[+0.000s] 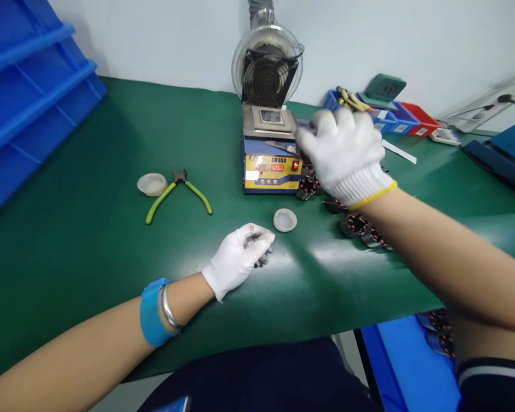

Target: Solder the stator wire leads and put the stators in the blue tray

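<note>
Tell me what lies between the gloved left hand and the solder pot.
In the head view, a small round white dish sits on the green mat between the left hand and the solder pot.

The green surface [81, 229] carries a solder pot [271, 154] at upper centre, green-handled cutters [178, 191] and two white caps [151, 184] [285, 220] at centre left, and wound coils [360, 226] at right.

A: What's the bench setup?
B: Green mat [90, 229] over the whole table, glare patch near the front edge. Plain pale wall [163, 40] behind.
A: Anything else in the room?
B: Stacked blue crates [21, 86] far left, power cable [493, 103] along the wall on the right. Grey floor under the front edge.
</note>
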`<state>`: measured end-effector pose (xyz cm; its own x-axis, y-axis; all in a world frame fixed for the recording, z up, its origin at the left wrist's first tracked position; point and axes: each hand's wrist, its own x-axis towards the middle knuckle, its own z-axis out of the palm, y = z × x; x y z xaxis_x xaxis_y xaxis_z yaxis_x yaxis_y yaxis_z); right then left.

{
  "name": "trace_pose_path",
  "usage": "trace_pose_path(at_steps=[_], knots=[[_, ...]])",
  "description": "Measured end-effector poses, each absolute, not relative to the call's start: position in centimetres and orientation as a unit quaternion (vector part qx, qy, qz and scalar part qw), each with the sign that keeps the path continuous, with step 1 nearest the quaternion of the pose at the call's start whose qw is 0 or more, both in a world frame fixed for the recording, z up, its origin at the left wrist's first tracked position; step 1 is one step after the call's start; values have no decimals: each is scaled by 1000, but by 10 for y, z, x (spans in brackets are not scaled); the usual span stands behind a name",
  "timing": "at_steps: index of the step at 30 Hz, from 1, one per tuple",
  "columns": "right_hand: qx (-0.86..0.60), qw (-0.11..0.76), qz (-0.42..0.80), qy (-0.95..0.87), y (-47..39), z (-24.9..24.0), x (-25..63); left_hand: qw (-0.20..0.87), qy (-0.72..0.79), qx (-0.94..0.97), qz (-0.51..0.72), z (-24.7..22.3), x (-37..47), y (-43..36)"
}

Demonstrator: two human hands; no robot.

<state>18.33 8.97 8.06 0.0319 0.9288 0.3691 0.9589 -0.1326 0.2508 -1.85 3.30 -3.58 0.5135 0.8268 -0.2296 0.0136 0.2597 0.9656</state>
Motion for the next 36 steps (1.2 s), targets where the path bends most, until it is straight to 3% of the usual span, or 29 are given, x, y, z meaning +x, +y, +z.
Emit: trace_pose_path(at_steps=[5,11,16,19,23,30,36], knots=[[-712,99,-244,-651,173,113,185,685,398,535,293,-34,-18,39],[-704,143,-191,-669,225,82,188,692,386,538,286,-35,-21,42],[-719,90,-211,-656,222,100,199,697,374,543,282,-35,-21,41],[-756,68,-157,-632,217,125,206,697,368,545,286,-35,-19,42],[-779,114,-108,-608,218,131,202,704,365,539,286,-36,-19,42],[-748,138,-105,-641,223,102,179,708,362,539,278,-36,-20,42],[-748,219,-77,-622,188,125,193,695,364,555,276,-38,-21,42]])
